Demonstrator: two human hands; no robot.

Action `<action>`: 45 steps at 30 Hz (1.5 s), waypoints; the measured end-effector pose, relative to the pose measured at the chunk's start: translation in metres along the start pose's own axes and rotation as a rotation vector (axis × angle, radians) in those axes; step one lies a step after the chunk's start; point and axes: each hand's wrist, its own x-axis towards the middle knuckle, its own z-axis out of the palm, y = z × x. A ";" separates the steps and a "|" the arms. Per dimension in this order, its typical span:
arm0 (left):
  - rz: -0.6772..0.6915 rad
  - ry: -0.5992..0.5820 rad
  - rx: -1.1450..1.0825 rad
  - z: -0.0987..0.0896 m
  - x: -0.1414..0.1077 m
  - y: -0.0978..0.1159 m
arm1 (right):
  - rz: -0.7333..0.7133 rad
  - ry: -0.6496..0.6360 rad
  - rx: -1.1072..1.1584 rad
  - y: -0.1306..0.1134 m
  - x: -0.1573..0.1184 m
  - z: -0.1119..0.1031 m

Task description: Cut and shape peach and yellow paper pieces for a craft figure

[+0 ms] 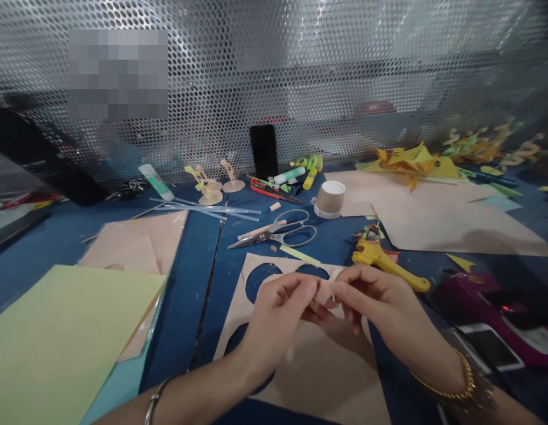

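My left hand [285,313] and my right hand [380,301] meet fingertip to fingertip in the middle of the view. Between them they pinch a small pale pink piece of paper [325,291], mostly covered by the fingers. Below lies a pale pink paper sheet [335,366] with several round holes cut along its left and top edges. Scissors [274,236] with grey handles rest just beyond the sheet, their blades pointing left. A yellow glue gun [384,262] is lying beyond my right hand.
Coloured paper sheets [70,330] are stacked at the left. Clear glue sticks [207,208], a paper cup [330,199] and small paper figures [205,184] stand or lie further back. A black phone [263,150] leans on the perforated metal screen [212,77]. A magenta device [499,307] sits at right.
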 end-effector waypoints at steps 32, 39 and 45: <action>0.003 0.119 0.134 0.003 -0.002 0.006 | 0.065 -0.060 0.149 0.006 0.003 0.002; 0.035 0.114 0.108 0.002 -0.002 0.002 | 0.063 -0.072 0.165 0.005 0.001 0.003; 0.046 0.103 0.096 0.001 -0.001 0.001 | 0.055 -0.063 0.177 0.003 0.001 0.003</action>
